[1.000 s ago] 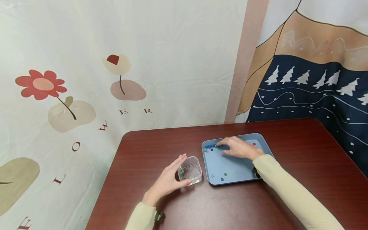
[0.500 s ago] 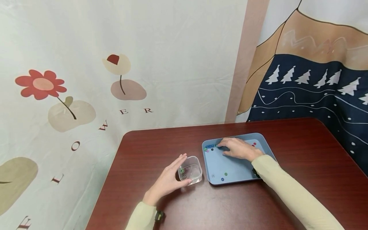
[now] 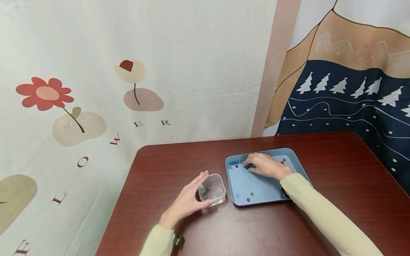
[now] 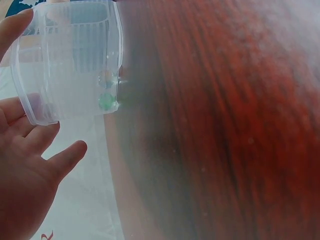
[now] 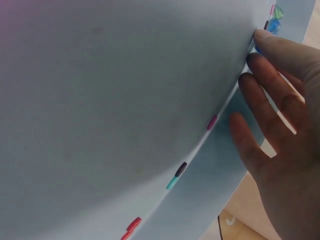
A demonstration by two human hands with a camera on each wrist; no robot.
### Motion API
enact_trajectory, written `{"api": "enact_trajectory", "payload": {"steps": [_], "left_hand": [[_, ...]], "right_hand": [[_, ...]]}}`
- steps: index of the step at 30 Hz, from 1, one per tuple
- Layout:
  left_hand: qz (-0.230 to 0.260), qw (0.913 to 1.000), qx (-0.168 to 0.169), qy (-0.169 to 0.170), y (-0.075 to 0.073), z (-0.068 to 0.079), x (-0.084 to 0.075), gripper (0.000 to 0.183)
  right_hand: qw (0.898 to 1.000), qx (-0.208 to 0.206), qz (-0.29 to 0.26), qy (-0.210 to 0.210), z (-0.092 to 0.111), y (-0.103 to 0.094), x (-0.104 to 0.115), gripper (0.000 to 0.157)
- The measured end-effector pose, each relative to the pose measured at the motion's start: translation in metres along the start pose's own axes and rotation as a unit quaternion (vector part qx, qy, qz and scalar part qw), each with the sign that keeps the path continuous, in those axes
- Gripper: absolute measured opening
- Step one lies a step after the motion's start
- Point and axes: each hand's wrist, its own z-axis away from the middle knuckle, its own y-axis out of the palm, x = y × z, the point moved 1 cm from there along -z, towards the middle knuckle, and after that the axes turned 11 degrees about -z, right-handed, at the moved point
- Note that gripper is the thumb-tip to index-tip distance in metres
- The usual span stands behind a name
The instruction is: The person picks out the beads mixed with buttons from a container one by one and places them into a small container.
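A clear plastic container (image 3: 214,192) stands on the table left of the tray. My left hand (image 3: 187,202) holds it between thumb and fingers, thumb at its near side. Inside lie a green marble (image 4: 106,101) and a clear one (image 4: 105,79). My right hand (image 3: 266,166) reaches into the blue tray (image 3: 266,188), its thumb and fingertips together around a blue marble (image 3: 248,166). Left of those fingertips, several blue and green marbles (image 3: 235,163) line the tray's far edge. In the right wrist view a blue marble (image 5: 273,26) shows just beyond the thumb.
Flat round pieces lie scattered in the tray: green (image 3: 252,194), dark blue (image 3: 248,200), clear (image 3: 237,196) and red (image 3: 283,160). The reddish-brown table (image 3: 169,170) ends at a curtain (image 3: 205,71) printed with flowers and trees.
My right fingertips have shifted slightly right, away from the row of marbles, and blue now shows between thumb and fingers. My left hand and the container stay in place.
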Motion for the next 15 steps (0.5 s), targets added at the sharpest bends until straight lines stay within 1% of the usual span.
{"api": "enact_trajectory", "payload": {"steps": [4,15], "left_hand": [[0.0,1.0,-0.001,0.0,0.0001,-0.0006,0.0001,0.093],[-0.002,1.0,-0.002,0.003,0.0,-0.001,0.001,0.092]], "right_hand": [[1.0,-0.005,-0.002,-0.008,-0.0011,0.0003,-0.0007,0.024],[1.0,-0.009,-0.011,-0.018,-0.0037,0.0015,-0.0013,0.019]]}}
